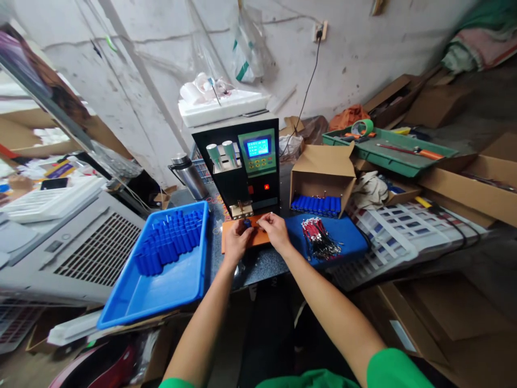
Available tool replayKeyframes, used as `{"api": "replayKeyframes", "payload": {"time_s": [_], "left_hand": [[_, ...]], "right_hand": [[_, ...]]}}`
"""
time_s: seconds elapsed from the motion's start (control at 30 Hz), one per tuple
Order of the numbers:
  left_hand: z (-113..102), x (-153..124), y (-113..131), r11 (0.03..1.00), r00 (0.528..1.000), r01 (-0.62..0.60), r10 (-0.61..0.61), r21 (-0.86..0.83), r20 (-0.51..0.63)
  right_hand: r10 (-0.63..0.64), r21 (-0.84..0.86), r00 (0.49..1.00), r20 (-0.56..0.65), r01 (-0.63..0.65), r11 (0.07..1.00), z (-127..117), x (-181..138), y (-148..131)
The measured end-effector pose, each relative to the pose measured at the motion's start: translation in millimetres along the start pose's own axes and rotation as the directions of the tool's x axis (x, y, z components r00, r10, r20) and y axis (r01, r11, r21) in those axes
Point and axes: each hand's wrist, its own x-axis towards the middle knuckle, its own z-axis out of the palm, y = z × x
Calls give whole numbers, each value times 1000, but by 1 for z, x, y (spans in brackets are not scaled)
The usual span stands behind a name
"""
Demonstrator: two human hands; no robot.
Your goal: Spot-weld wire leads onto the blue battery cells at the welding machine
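Note:
My left hand (pixel 236 240) is closed round a blue cylindrical battery cell (pixel 247 222) over an orange board (pixel 260 237). Just beyond the cell are the electrodes (pixel 241 208) of a black-fronted spot welder (pixel 218 186) with a lit display (pixel 258 147). To the right, my right hand (pixel 275 230) has its thumb and fingertips pinched together close to the cell; what lies between them is too small to make out. A bundle of red and black wires (pixel 319 237) with metal ends rests on a blue pad (pixel 349 237) beside my right forearm.
A blue tray (pixel 161 307) with many blue cells (pixel 169 240) stands at the left. Behind the pad, a cardboard box (pixel 323 161) holds more blue cells (pixel 317 204). A steel flask (pixel 189 175) is left of the welder. A green tool tray (pixel 407 159) sits at the right.

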Motion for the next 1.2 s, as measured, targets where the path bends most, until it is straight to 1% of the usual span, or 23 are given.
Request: {"api": "replayKeyframes", "payload": {"time_s": [0.17, 0.3, 0.57, 0.73, 1.0, 1.2], "left_hand": [[0, -2, -2, 999, 1000, -21, 22, -25, 21], [-1, -3, -4, 999, 999, -26, 27, -41, 30], [1, -4, -1, 997, 1000, -26, 26, -74, 10], [2, -4, -1, 993, 999, -26, 28, -114, 21], [2, -5, -1, 992, 999, -38, 41, -117, 17], [0, -3, -6, 994, 999, -32, 35, -107, 24]], "right_hand": [[14, 1, 1000, 26, -14, 1000, 17, 8, 2], [-14, -85, 999, 45, 17, 996, 22, 10, 6], [-27, -181, 998, 50, 35, 983, 23, 10, 8], [-22, -172, 998, 55, 31, 985, 22, 10, 7], [-42, -154, 996, 80, 54, 987, 20, 9, 4], [-44, -172, 996, 72, 56, 983, 20, 10, 6]]}}
